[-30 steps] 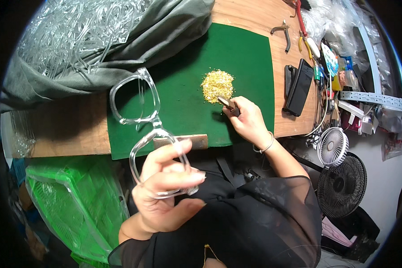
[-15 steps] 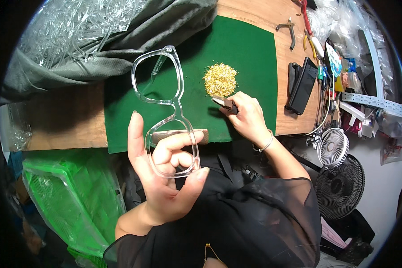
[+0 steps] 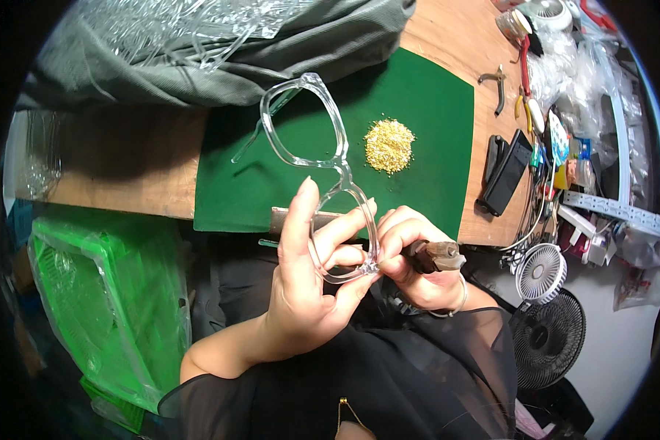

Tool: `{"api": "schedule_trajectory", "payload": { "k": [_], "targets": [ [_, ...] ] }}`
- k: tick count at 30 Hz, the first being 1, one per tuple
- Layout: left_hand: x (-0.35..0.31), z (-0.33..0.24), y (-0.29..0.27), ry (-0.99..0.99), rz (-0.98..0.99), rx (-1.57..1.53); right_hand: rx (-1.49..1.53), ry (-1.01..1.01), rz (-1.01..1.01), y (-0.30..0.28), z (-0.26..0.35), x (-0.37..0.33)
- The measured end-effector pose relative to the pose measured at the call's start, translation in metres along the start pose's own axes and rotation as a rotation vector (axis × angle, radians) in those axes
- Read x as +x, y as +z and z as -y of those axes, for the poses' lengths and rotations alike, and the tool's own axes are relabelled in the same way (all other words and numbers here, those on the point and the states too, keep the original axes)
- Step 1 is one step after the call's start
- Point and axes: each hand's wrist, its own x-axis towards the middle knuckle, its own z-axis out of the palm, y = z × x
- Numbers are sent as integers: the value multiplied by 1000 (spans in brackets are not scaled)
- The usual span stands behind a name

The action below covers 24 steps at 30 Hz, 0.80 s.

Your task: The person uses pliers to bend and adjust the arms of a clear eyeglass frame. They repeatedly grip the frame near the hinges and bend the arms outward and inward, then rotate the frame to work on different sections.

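My left hand (image 3: 308,293) is closed on the lower rim of a clear plastic eyeglass frame (image 3: 342,167), which stands upright in the air. One clear temple arm (image 3: 246,150) reaches back from its upper end. My right hand (image 3: 414,282) has come up against the frame's lower corner, thumb and forefinger pinched there; whether a small part sits between them is hidden. The same hand grips a pliers-like tool (image 3: 440,257) with a brown, wrapped-looking end, pointing away to the right. Beyond the hands, a heap of tiny gold-coloured pieces (image 3: 389,147) lies on a green mat (image 3: 440,103).
Clear plastic parts (image 3: 176,29) fill a grey cloth (image 3: 330,44) at the far left. A brown strip (image 3: 280,220) lies along the mat's near edge. To the right are a black phone (image 3: 506,172), pliers (image 3: 499,88), cables and two fans (image 3: 541,273). A green crate (image 3: 110,293) stands at lower left.
My right hand has moved from beside the gold heap back toward me and now meets the frame's lower corner. The tool has turned rightward in that hand. The whole view has shifted somewhat.
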Motion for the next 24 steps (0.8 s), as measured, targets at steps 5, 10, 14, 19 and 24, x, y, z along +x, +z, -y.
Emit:
{"api": "schedule_trajectory", "payload": {
  "k": [5, 10, 14, 19, 24],
  "targets": [
    [-5, 4, -1, 45, -28, -41, 4, -79, 65, -3, -7, 2],
    [-5, -1, -5, -8, 61, 12, -9, -241, 63, -3, -10, 4],
    [-7, -1, -7, -21, 55, -4, -42, -267, 90, -2, -11, 7],
    [-7, 0, -6, -5, 33, 20, -1, -234, 89, -2, -11, 8],
    [-5, -2, -6, -1, 66, 31, -39, -242, 91, -6, -8, 6]
  ]
}}
